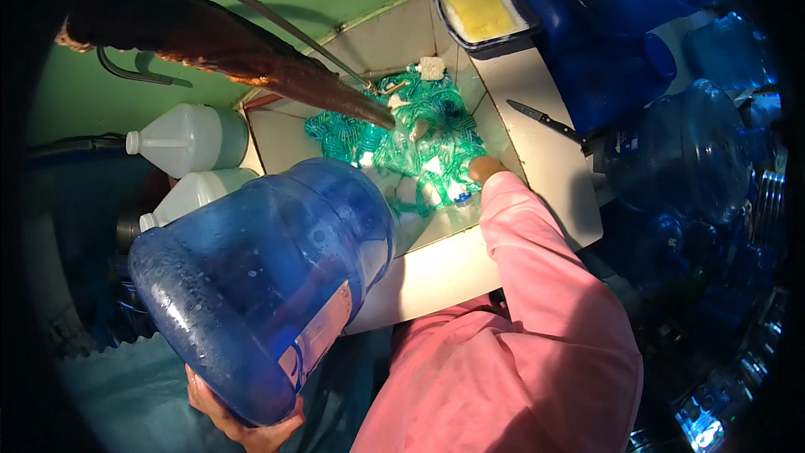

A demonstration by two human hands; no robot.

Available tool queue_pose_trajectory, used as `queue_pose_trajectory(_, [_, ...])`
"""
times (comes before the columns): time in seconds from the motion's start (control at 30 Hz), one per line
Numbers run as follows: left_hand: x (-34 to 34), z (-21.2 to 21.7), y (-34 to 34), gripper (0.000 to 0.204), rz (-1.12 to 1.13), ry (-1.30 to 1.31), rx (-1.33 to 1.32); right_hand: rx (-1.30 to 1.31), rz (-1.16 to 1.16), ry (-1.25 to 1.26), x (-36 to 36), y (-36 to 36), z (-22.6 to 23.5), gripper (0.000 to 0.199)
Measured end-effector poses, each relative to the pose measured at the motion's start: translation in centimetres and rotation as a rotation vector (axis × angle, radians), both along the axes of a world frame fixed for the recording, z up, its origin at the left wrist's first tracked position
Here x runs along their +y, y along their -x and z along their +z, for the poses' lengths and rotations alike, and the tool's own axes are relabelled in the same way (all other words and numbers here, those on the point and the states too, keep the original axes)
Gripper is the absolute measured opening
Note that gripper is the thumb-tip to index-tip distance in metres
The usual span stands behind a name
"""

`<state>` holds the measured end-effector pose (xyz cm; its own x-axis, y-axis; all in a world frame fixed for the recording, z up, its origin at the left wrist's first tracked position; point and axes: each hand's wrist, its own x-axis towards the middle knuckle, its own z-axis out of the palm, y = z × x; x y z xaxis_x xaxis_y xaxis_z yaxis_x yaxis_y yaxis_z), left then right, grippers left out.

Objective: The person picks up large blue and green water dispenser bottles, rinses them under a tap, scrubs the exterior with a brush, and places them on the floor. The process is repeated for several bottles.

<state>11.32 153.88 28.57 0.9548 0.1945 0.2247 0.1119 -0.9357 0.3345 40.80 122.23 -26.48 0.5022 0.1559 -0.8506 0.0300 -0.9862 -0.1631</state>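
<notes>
A large blue translucent water jug [251, 277] lies tilted over the left front edge of a tiled sink [495, 126]. Its base rests in my left hand [243, 424], whose fingers wrap round the bottom rim. My right hand [486, 169] reaches into the sink at its right side, its fingers hidden by the sink's contents. Next to it lies a tangled heap of green netting [428, 130], with white pieces and a blue cap [461, 197] among it. Above the netting ends a dark brown, tube-like thing [218, 42], slanting down from the upper left.
Two whitish plastic jugs, one upright-tilted [189, 141] and one lower [201, 193], lie left of the sink. A knife [545, 122] lies on the right ledge. A dark tray [482, 4] with yellow and white contents sits at the back corner. More blue jugs [679, 151] crowd the right.
</notes>
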Motion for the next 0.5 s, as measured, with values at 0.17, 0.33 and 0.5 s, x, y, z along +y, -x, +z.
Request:
queue_pose_trajectory(0.17, [-0.7, 0.1, -1.5, 0.113, -0.162, 0.069, -0.043, 0.289, 0.184, 0.005, 1.1, -0.7, -1.2, 0.051])
queue_pose_trajectory(0.33, [-0.3, -0.2, -2.1, 0.116, -0.108, 0.011, -0.004, 0.523, -0.02, 0.108, 5.0, 1.6, -3.7, 0.051])
queue_pose_trajectory(0.5, [0.0, 0.0, -1.3, 0.119, -0.103, 0.001, 0.053, 0.436, 0.094, 0.216, 5.8, 2.8, -5.2, 0.051])
